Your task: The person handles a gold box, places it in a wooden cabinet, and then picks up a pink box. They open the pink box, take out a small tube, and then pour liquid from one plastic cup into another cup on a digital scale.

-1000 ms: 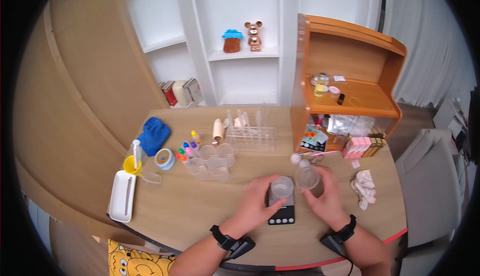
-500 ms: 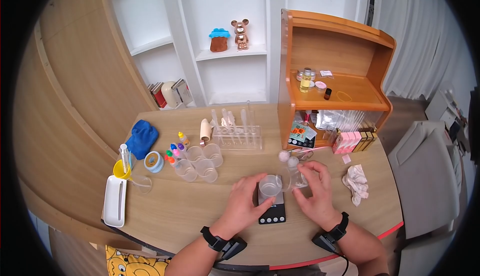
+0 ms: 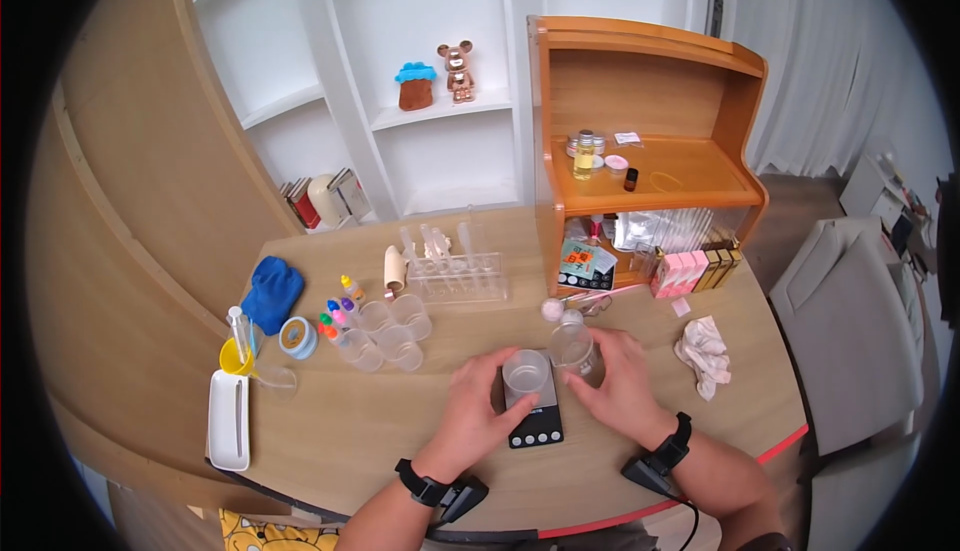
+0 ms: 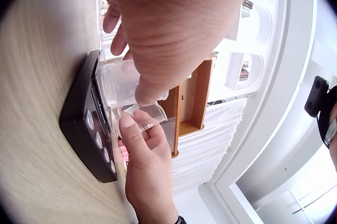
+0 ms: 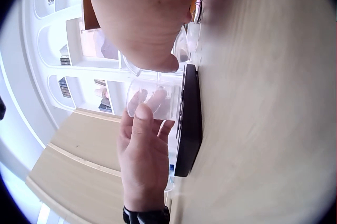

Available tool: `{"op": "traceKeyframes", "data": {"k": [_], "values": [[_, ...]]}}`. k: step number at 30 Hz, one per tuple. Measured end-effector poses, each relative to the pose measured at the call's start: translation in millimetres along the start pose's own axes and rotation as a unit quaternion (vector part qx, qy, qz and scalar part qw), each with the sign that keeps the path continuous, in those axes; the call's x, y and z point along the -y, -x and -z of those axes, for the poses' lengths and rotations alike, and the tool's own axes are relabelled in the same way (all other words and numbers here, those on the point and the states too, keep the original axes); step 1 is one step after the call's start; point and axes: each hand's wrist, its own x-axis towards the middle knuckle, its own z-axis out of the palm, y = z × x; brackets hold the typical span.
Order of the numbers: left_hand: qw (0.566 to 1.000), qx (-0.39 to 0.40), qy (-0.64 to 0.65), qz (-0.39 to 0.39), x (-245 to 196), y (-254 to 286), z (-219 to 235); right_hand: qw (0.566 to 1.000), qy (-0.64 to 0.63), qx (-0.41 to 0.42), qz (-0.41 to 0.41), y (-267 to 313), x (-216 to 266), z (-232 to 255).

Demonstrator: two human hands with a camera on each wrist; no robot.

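Note:
A small clear plastic cup [image 3: 526, 371] stands upright on a black digital scale [image 3: 537, 433] with a row of round buttons. My left hand [image 3: 474, 411] curls round the cup's left side, thumb in front and fingers behind. Just to the right, my right hand [image 3: 622, 387] grips a second clear cup [image 3: 572, 355] between thumb and fingers. The two cups are side by side, rims close together. In the right wrist view, the left thumb and fingers show through the wall of the cup on the scale [image 5: 190, 124].
Several clear cups [image 3: 402, 351] and colored dropper bottles [image 3: 343, 313] stand left of the scale. Behind are a test tube rack [image 3: 460, 279] and a wooden shelf unit [image 3: 650, 186]. A crumpled cloth [image 3: 704, 359] lies right; a white tray [image 3: 228, 431] sits far left.
The right hand's cup tipped toward the cup on the scale half a second ago and is more upright now. The left hand keeps its hold. The head view has shifted to the right.

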Motion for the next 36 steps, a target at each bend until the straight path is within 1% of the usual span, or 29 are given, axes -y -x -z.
{"op": "traceKeyframes", "data": {"k": [2, 4, 8, 10, 14, 16, 19, 20, 22, 26, 28, 34, 36], "values": [[1.000, 0.001, -0.003, 0.001, -0.7, 0.1, -0.2, 1.000, 0.001, 0.009, -0.018, 0.0, -1.7, 0.3], [1.000, -0.018, 0.004, -0.005, -1.0, -0.3, -0.7, 0.999, 0.012, 0.031, -0.029, -0.3, -3.2, 1.0], [1.000, 0.001, -0.006, 0.009, -4.8, -0.8, 1.6, 0.998, -0.001, 0.042, -0.051, 2.1, -10.0, -3.9], [1.000, 0.001, -0.001, 0.020, -5.4, -0.8, 2.0, 0.998, -0.018, 0.048, -0.032, 1.8, -11.4, -4.5], [1.000, 0.016, -0.019, 0.010, -5.7, -0.3, 2.5, 0.998, -0.027, 0.036, -0.041, -0.3, -7.2, 0.5], [0.998, 0.005, 0.044, 0.041, 0.3, 1.3, -1.1, 0.998, -0.047, 0.031, -0.027, -0.7, -7.5, 2.0], [0.997, 0.013, 0.062, 0.034, 2.6, 1.5, -2.2, 0.997, -0.060, 0.039, -0.031, 0.5, -11.7, -0.5], [0.997, 0.015, 0.061, 0.034, 2.7, 1.4, -2.4, 0.997, -0.061, 0.037, -0.032, 0.7, -12.2, -0.8], [0.999, 0.016, 0.014, 0.043, 3.1, 1.5, -2.4, 0.997, -0.056, 0.046, -0.034, 0.0, -12.5, -1.3], [0.999, 0.011, 0.020, 0.039, 5.2, 1.9, -2.5, 0.997, -0.050, 0.044, -0.033, -0.6, -11.3, -1.4], [0.999, 0.003, 0.011, 0.034, 5.5, 1.6, -1.9, 0.999, -0.011, 0.036, 0.001, 0.3, -15.1, -4.5], [0.999, -0.015, 0.011, 0.034, 5.4, 1.5, 0.7, 0.999, -0.033, 0.022, -0.005, -0.1, -15.2, -6.6], [1.000, -0.017, -0.003, 0.026, 3.8, 1.2, 1.4, 0.999, -0.033, 0.032, -0.001, 0.2, -17.4, -7.4]]}}
